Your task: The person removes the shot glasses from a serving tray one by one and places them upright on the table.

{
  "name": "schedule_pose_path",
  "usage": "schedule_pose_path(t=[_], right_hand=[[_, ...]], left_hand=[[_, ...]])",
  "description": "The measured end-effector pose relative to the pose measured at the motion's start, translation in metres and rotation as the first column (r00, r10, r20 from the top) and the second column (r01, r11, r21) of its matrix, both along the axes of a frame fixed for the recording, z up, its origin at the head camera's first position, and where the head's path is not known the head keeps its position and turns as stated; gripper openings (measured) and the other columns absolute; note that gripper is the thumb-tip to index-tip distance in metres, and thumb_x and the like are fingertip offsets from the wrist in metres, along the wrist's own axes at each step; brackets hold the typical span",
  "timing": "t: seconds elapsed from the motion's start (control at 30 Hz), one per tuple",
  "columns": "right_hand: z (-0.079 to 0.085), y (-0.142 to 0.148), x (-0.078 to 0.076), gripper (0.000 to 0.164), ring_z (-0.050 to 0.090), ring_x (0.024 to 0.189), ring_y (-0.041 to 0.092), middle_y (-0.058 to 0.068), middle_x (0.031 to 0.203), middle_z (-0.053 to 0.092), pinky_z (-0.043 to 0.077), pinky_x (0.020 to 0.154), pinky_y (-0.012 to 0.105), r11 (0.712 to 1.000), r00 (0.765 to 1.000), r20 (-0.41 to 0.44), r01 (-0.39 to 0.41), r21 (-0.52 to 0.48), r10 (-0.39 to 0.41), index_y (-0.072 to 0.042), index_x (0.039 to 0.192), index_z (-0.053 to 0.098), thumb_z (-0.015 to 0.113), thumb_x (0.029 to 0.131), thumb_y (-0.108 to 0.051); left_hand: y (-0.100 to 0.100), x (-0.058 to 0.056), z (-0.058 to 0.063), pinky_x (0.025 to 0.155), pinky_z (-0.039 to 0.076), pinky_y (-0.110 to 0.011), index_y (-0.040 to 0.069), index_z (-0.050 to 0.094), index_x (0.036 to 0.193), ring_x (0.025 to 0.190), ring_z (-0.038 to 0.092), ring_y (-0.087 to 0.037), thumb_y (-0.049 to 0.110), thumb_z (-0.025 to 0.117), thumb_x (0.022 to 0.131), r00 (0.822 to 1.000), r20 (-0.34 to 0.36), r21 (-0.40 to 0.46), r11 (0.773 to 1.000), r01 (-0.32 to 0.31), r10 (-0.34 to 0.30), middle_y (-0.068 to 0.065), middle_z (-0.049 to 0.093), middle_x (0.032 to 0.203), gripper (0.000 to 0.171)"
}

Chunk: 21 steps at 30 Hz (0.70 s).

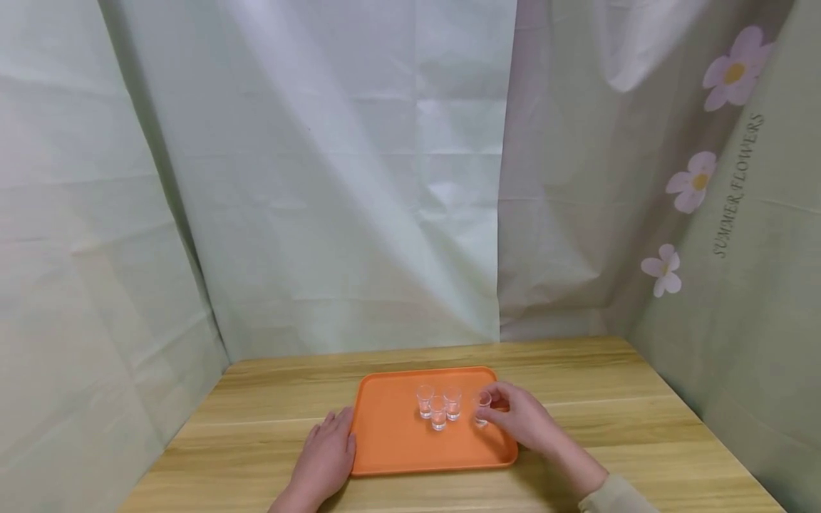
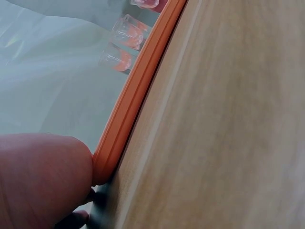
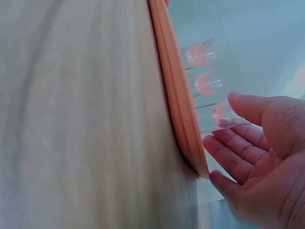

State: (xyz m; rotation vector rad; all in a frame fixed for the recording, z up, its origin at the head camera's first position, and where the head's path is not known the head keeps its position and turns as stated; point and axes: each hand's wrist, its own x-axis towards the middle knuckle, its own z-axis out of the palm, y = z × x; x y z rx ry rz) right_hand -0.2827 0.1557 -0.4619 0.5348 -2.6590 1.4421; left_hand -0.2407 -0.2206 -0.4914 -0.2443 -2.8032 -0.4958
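An orange tray [image 1: 391,449] lies on the wooden table, with small clear shot glasses on it. Three of them, the left glass [image 1: 425,402], the front glass [image 1: 438,415] and the right glass [image 1: 452,404], stand close together near the middle. Toward the tray's right side, my right hand [image 1: 522,420] holds another shot glass [image 1: 482,415] between thumb and curved fingers; the right wrist view shows the thumb [image 3: 250,107] against this glass [image 3: 223,114]. My left hand [image 1: 323,456] lies along the tray's left edge, fingers extended, touching the rim [image 2: 126,114].
The wooden table [image 1: 256,406] extends around the tray on all sides. Pale green cloth [image 1: 359,214] hangs behind and at both sides, with printed flowers [image 1: 693,182] on the right.
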Motion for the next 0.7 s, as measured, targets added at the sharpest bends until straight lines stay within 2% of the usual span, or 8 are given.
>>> schedule_pose_path(t=[0.3,0.57,0.7], right_hand=[[0.009,0.015,-0.004,0.025,0.075,0.108,0.02,0.002,0.111,0.076,0.061,0.088,0.028,0.997,1.0,0.013,0.021,-0.071,-0.02,-0.005,0.118,0.073,0.083,0.101,-0.02],[0.016,0.03,-0.009,0.028,0.074,0.106,0.017,0.0,0.108,0.074,0.06,0.089,0.031,0.987,0.989,0.027,0.145,-0.066,-0.143,-0.005,0.122,0.074,0.084,0.101,-0.021],[0.016,0.04,-0.014,0.031,0.074,0.106,0.021,0.002,0.11,0.075,0.061,0.088,0.032,0.986,0.988,0.008,0.157,-0.057,-0.157,0.0,0.125,0.072,0.082,0.102,-0.018]], left_hand=[[0.001,0.001,0.001,0.12,0.036,-0.074,-0.01,0.057,0.152,0.146,0.051,-0.055,0.01,0.063,0.107,1.0,0.01,0.004,1.0,-0.004,0.004,-0.027,0.061,0.154,0.05],[0.001,0.001,0.001,0.12,0.036,-0.073,-0.01,0.057,0.153,0.147,0.051,-0.054,0.01,0.063,0.108,1.0,0.014,-0.004,1.0,-0.005,0.005,-0.027,0.061,0.155,0.049],[0.0,0.001,0.0,0.12,0.037,-0.074,-0.01,0.057,0.153,0.146,0.051,-0.054,0.01,0.063,0.108,1.0,0.008,-0.004,1.0,-0.005,0.005,-0.027,0.061,0.154,0.049]])
